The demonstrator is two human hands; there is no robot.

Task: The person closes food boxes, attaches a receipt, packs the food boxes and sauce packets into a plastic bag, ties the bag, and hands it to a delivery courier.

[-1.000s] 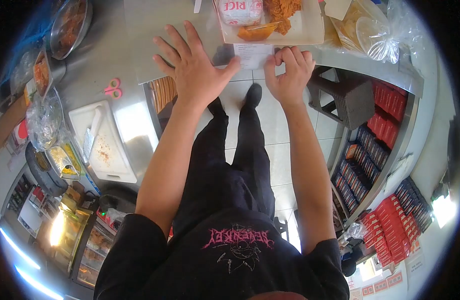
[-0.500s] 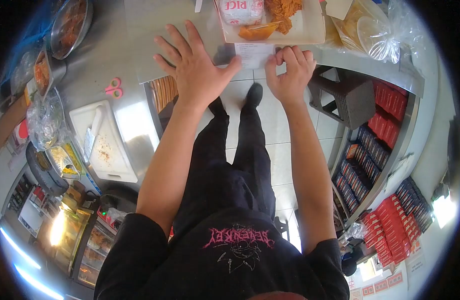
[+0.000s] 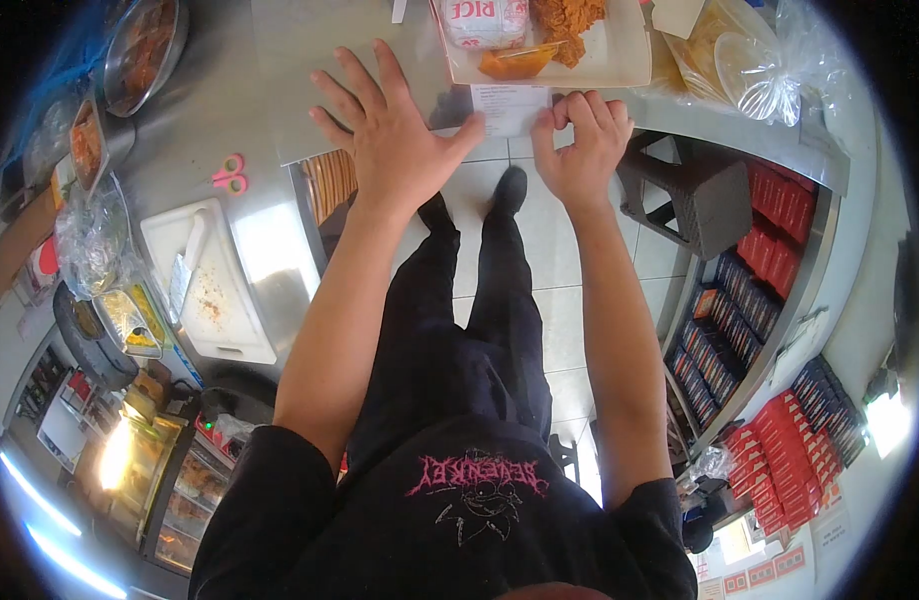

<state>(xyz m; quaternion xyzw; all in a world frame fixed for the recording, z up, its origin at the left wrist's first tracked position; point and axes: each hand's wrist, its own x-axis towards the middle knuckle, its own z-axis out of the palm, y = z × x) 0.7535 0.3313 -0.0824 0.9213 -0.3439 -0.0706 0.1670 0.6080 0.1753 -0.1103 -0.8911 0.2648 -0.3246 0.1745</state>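
Observation:
At the counter's edge, my left hand [image 3: 395,140] has its fingers spread, with the thumb tip at the left side of a white printed slip [image 3: 510,108]. My right hand [image 3: 586,135] is closed, thumb against curled fingers, at the slip's right edge. The slip lies just below an open box [image 3: 580,72] at the top of the view. Inside the box are a wrapped pack marked RICE [image 3: 485,22], fried chicken [image 3: 568,25] and an orange-brown piece [image 3: 520,62].
Pink scissors [image 3: 230,174] and a white cutting board [image 3: 215,300] with a knife [image 3: 185,265] are at left. Clear plastic bags [image 3: 760,75] lie right of the box. A dark stool [image 3: 705,195] and shelves of red boxes [image 3: 775,215] stand at right.

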